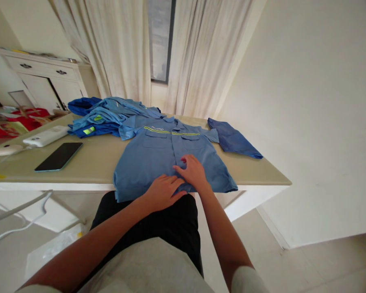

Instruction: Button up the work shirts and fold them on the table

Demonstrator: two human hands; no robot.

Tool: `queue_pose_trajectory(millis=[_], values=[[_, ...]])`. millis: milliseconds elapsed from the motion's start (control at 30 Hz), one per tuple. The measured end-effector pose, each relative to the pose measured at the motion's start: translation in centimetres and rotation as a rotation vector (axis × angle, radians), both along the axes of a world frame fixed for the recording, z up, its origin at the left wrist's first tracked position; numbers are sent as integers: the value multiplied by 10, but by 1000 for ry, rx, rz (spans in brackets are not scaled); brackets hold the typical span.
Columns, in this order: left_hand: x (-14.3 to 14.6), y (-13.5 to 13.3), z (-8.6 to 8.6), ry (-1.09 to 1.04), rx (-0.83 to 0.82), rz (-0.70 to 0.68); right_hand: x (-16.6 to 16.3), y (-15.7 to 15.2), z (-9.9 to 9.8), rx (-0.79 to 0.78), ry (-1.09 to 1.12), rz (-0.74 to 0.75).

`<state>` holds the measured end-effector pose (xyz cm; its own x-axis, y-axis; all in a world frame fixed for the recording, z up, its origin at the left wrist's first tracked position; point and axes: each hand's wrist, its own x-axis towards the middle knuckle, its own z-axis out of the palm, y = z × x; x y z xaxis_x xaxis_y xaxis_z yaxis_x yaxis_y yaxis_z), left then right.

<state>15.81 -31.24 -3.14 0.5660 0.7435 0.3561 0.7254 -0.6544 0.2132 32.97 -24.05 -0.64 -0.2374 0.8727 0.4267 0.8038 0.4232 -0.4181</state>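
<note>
A blue work shirt (158,156) with a yellow reflective chest stripe lies flat, front up, on the beige table (94,165), its hem hanging over the near edge. My left hand (162,192) rests on the lower hem near the button placket, fingers pressed together on the cloth. My right hand (192,171) sits just beside it on the placket, fingers curled and pinching the fabric. Both hands touch near the shirt's bottom centre.
A heap of blue garments (105,116) lies at the table's back left, and a folded blue piece (233,139) at the back right. A dark phone (59,156), a white remote-like device (45,136) and a white puck (6,149) lie at left. White cabinet (45,79) and curtains (198,61) stand behind.
</note>
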Motion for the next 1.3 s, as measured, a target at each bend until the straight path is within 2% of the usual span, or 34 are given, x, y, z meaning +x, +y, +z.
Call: queue_pose_trajectory(millis=[67, 133, 200, 267, 333, 400, 467, 567, 667, 767, 867, 1000, 1133, 1300], values=[[-2, 17, 11, -26, -66, 111, -4, 17, -3, -94, -116, 4], [-5, 40, 22, 3, -84, 201, -4, 30, -10, -112, -100, -30], [-6, 64, 30, 61, -91, 199, 1, 38, -20, -108, 59, -46], [-4, 84, 35, 89, -139, 153, 8, 43, -28, -138, 299, 0], [2, 97, 35, 65, -202, 142, 16, 47, -33, -160, 521, 60], [9, 105, 33, 19, -247, 166, 20, 50, -35, -127, 648, 75], [16, 109, 30, -39, -298, 199, 21, 50, -35, -107, 688, 75], [24, 109, 25, -123, -362, 253, 20, 49, -36, -183, 714, 73], [25, 105, 18, -166, -318, 307, 19, 47, -36, -236, 778, 68], [19, 98, 11, -238, -255, 332, 21, 43, -33, -242, 813, 126], [8, 94, 6, -424, -239, 292, 22, 37, -28, -291, 801, 220], [1, 92, 5, -608, -192, 158, 22, 33, -24, -327, 833, 287], [2, 92, 5, -563, -183, 97, 22, 34, -27, -325, 857, 289], [3, 91, 2, -500, -180, 122, 23, 36, -29, -324, 890, 290]])
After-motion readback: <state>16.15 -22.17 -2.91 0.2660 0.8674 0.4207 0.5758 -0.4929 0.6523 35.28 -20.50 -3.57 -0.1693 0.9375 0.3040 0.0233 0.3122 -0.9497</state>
